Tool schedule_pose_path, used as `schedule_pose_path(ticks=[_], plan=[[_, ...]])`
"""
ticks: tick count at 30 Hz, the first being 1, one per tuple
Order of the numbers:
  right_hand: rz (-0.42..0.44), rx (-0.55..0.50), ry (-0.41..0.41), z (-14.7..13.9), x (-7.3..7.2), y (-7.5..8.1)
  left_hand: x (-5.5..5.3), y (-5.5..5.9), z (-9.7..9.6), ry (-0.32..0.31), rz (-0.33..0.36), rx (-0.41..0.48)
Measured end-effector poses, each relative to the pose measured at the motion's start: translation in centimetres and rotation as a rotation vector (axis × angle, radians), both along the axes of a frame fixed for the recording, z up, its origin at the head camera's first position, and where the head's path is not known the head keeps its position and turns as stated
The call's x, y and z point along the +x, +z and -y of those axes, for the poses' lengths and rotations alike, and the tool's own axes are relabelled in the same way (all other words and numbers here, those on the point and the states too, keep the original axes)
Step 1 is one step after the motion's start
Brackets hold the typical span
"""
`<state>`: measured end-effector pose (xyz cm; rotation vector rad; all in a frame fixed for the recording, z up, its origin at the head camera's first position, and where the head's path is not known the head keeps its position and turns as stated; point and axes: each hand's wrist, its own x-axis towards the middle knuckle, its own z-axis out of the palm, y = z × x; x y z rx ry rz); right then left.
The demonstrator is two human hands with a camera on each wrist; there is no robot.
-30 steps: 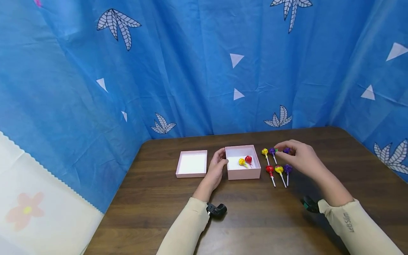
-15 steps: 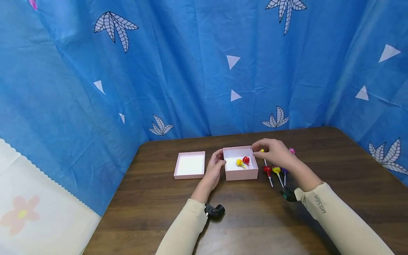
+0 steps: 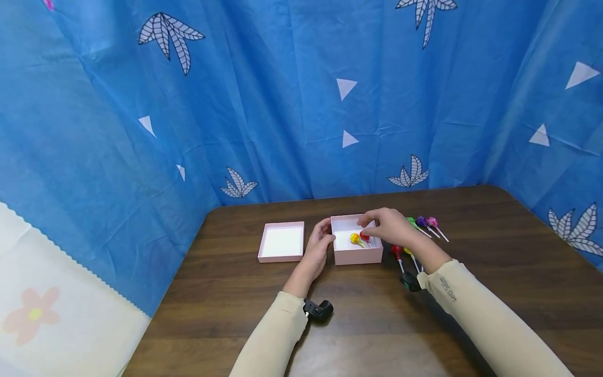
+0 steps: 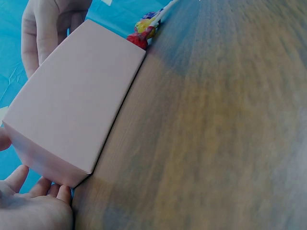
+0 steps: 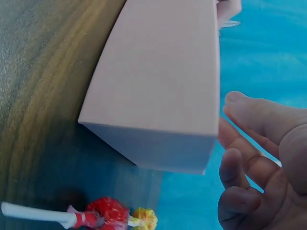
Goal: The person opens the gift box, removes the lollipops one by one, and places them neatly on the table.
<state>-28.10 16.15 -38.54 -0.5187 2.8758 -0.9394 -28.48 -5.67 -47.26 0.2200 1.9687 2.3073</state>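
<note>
A pink box [image 3: 358,256] with a white inside stands on the table, holding a yellow lollipop [image 3: 355,239] and a red lollipop [image 3: 364,236]. My left hand [image 3: 317,250] holds the box's left side, thumb at the rim; in the left wrist view the fingertips [image 4: 44,184] meet that wall. My right hand [image 3: 388,228] reaches over the right rim, its thumb and index finger just above the red lollipop. Seen from the right wrist, its fingers [image 5: 244,108] are bent beside the box; I cannot tell whether they pinch anything.
A pink lid [image 3: 281,242] lies left of the box, white inside up. Right of it are red [image 3: 397,251] and yellow [image 3: 409,252] lollipops, with green [image 3: 412,221], purple [image 3: 421,222] and pink [image 3: 432,222] ones farther back. A blue curtain [image 3: 282,104] hangs behind the table.
My right hand has moved left from the lollipops on the table, across the box's right rim and into the space above the box. The left hand keeps its place at the box.
</note>
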Motion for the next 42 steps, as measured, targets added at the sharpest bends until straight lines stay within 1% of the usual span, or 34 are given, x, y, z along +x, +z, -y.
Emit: schedule_pose_path(ticks=[4, 12, 17, 25, 32, 42], plan=[[0.015, 0.021, 0.016, 0.4, -0.5, -0.5, -0.1, 0.0, -0.1, -0.001, 0.004, 0.002], [0.042, 0.047, 0.051, 1.2, -1.4, -1.2, -0.1, -0.3, 0.0, -0.009, 0.007, 0.010], [0.052, 0.090, 0.082, 1.4, -2.0, -1.6, 0.1, -0.2, -0.1, -0.013, 0.006, 0.015], [0.042, 0.157, 0.115, 1.6, -2.5, -1.6, 0.2, 0.2, -0.1, -0.005, -0.002, 0.021], [0.016, 0.251, 0.148, 2.0, -2.7, -1.9, 0.1, 0.0, -0.3, -0.003, 0.000, 0.016], [-0.019, 0.268, 0.169, 2.1, -2.9, -2.1, 0.1, 0.0, -0.1, -0.002, -0.011, 0.011]])
